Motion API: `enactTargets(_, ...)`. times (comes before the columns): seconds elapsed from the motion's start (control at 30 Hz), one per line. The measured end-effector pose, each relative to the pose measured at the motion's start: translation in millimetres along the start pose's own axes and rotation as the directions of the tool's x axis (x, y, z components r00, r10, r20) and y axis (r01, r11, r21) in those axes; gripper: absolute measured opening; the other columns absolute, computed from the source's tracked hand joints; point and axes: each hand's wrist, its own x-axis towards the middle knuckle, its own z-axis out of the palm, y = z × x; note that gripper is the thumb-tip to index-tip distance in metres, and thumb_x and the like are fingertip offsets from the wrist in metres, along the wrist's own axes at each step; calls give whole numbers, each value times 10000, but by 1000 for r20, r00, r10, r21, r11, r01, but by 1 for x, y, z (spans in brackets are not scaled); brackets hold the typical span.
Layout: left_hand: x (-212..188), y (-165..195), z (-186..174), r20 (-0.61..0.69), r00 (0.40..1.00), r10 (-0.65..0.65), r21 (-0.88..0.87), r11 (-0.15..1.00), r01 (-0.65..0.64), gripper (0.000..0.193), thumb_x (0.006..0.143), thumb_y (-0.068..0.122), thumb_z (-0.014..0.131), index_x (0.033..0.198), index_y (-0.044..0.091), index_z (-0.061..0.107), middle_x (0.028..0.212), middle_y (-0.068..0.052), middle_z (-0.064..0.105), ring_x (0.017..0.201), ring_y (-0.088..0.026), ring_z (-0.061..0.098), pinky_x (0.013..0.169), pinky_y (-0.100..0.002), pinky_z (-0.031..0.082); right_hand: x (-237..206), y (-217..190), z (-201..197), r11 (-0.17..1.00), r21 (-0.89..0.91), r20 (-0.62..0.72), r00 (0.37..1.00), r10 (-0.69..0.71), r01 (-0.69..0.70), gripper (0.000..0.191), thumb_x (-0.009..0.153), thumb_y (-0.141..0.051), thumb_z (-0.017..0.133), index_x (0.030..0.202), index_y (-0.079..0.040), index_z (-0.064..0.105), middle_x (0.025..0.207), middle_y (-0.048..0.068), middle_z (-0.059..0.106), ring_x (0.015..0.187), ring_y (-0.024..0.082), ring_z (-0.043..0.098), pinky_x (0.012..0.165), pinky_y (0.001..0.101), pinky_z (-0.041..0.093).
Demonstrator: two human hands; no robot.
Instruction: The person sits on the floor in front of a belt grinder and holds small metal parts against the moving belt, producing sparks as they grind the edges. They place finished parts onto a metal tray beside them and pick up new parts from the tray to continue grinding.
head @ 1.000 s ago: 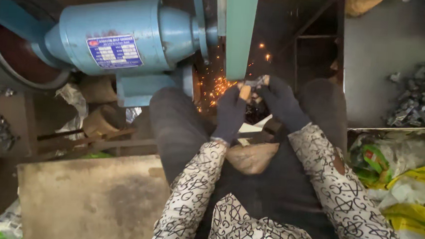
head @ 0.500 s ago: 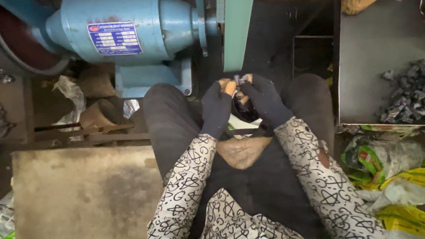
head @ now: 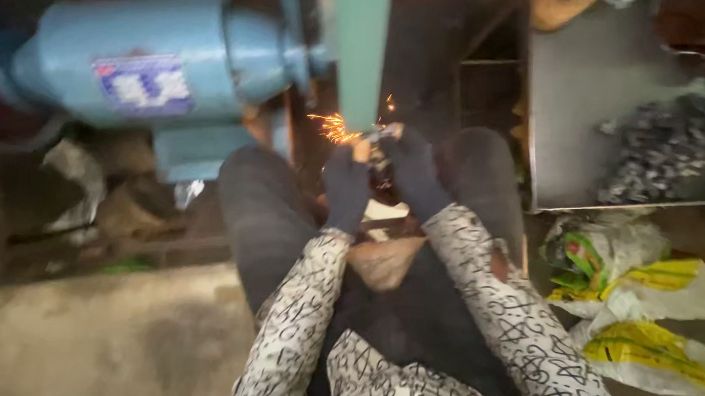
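Grinding | my left hand [head: 346, 188] and right hand [head: 412, 173] pinch small metal piece [head: 382, 132] against green belt [head: 360, 54], sparks [head: 334, 128] at 9 o'clock | I'd press lightly, fingertips clear.

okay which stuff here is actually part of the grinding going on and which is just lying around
In use: left hand, right hand, small workpiece, green belt, blue motor, sparks.

Lying about: metal tray, dark parts heap, yellow-green bags.

gloved hands [head: 381, 179] at sparking green belt [head: 360, 54]
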Motion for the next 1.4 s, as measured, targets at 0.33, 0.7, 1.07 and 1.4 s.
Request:
enactTargets(0.33, -14, -1, 2, 621, 782, -46, 344, 913, -219, 463, 936, 406, 682, 1182, 14, 686, 1005, -262, 716, 956, -425, 680, 803, -501, 514, 0, -101, -242, 26, -996, -78, 749, -658, -80, 299, 920, -257, 686, 1121, -37, 665, 1020, 159, 685, 957, 309, 628, 850, 435, 486)
enactTargets(0.7, -21, 5, 12, 690, 679, -250, 432, 895, -109, 444, 932, 423, 641, 1167, 51, 709, 1059, -206, 747, 1016, -376, 705, 858, -472, 530, 25, -96, -344, 132, -985, -152, 921, -358, -112, 472, 794, -304, 780, 1155, -34, 642, 1072, 248, 664, 1027, 440, 613, 887, 533, 491)
enactTargets(1.07, -14, 26, -2, 702, 642, -308, -208, 773, 600, 478, 1039, 402, 507, 1305, 26, 637, 1091, -65, 737, 966, -185, 706, 792, -342, 549, -3, -97, -177, 763, -566, 273, 944, -184, 312, 398, 877, 11, 622, 1273, -31, 642, 1137, 139, 700, 1052, 211, 686, 908, 332, 563)
enactTargets(1.4, -12, 5, -19, 306, 942, -141, -644, 698, 313, 274, 1045, 141, 599, 1230, -54, 651, 970, -95, 705, 856, -170, 658, 797, -316, 545, -32, -29, -40, 633, -709, 363, 930, -52, 312, 219, 973, -206, 636, 1071, -26, 714, 939, 120, 733, 868, 257, 706, 777, 364, 540)
